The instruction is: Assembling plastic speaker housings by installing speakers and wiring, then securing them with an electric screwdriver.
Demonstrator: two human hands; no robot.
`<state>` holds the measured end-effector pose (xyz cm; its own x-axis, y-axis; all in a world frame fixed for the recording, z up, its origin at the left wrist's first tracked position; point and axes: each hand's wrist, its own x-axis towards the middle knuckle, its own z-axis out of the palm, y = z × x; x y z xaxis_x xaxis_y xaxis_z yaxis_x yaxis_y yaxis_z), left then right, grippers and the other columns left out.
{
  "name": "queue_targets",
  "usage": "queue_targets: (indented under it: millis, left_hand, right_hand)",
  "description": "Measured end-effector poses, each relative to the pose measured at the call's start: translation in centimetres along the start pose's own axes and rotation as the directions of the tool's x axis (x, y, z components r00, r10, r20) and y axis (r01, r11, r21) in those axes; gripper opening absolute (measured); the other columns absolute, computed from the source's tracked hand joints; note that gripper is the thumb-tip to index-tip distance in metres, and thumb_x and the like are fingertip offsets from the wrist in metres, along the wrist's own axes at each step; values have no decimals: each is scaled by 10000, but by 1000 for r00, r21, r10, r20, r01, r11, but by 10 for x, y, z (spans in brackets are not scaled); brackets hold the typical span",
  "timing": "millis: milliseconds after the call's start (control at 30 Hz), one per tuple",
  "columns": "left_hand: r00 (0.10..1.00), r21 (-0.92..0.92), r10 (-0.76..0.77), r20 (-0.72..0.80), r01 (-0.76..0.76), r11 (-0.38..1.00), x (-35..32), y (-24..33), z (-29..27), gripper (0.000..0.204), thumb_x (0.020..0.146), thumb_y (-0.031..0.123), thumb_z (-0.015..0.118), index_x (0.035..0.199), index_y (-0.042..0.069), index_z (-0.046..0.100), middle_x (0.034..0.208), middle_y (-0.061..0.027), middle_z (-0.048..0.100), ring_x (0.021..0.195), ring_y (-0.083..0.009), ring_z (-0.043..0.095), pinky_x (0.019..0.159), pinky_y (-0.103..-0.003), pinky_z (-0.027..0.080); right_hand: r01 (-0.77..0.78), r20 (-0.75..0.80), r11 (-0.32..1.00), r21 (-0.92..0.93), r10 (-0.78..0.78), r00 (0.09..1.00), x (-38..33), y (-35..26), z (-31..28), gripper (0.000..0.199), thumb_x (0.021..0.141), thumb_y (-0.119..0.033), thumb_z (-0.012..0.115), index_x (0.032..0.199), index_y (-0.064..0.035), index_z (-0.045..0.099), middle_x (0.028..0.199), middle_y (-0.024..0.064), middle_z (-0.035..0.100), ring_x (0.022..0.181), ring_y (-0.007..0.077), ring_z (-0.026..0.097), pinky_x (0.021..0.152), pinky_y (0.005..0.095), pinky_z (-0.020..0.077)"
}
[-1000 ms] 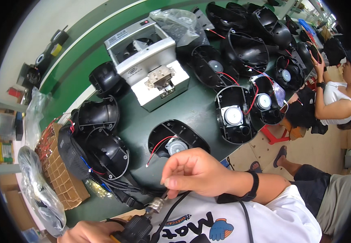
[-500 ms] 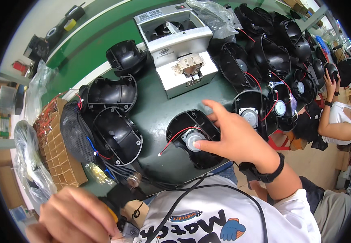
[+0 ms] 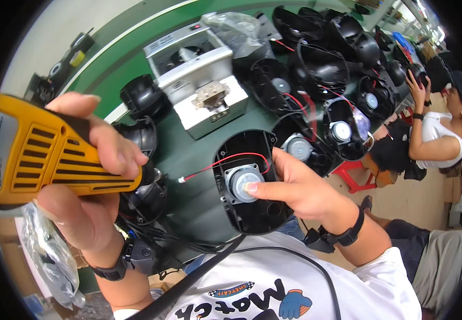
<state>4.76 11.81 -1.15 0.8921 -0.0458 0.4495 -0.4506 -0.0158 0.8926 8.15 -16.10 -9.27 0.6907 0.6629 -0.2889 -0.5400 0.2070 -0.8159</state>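
Note:
My left hand is wrapped around a yellow power tool with dark vent slots, raised close on the left. Its tip is hidden. My right hand grips the right side of an open black plastic speaker housing, the thumb resting on the round silver speaker inside. From the speaker a red and black wire pair runs out leftward to a small white plug.
A silver-white machine stands on the green table behind the housing. More black housings crowd the right, one black shell sits left. Black cables cross my shirt. A co-worker sits at the far right.
My left hand has come up from the lower left with the yellow power tool. My right hand has closed on the housing's edge, and the housing is tilted up and appears larger.

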Motion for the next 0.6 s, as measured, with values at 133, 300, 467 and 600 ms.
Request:
queue_targets:
  millis: [133,300,467,600]
  left_hand:
    - [974,192,80,-211,-39,981,-5,5,26,971,844,598,754,1400,-98,369,999,-146,651,961,-271,690,851,-368,581]
    - [808,506,448,-381,-224,833,-41,-23,57,652,769,255,890,1248,-11,536,1264,-189,518,1181,-360,557,1069,-503,437]
    - [970,817,181,162,-235,526,-45,-9,84,428,634,353,935,930,90,770,1398,-216,481,1278,-376,510,1079,-468,387]
    - [956,840,98,278,-291,459,-21,-2,99,516,597,424,915,986,105,800,1398,-273,518,1267,-432,523,1080,-489,399]
  right_hand:
    - [98,-76,995,-15,-99,992,-21,-1,7,584,914,-67,727,1412,19,435,1306,85,586,1177,147,563,1044,330,455]
    - [194,-191,976,-103,-210,959,-40,-7,11,602,917,-82,724,1401,58,394,1326,119,565,1210,165,538,1069,335,422]
    - [297,-165,941,-163,-323,932,-46,-4,13,645,914,-81,713,1405,81,327,1307,165,567,1197,179,564,1024,337,471]
    - [353,-185,886,-300,-417,890,-45,2,7,670,913,-89,715,1410,88,300,1300,183,570,1189,186,578,1001,339,491]
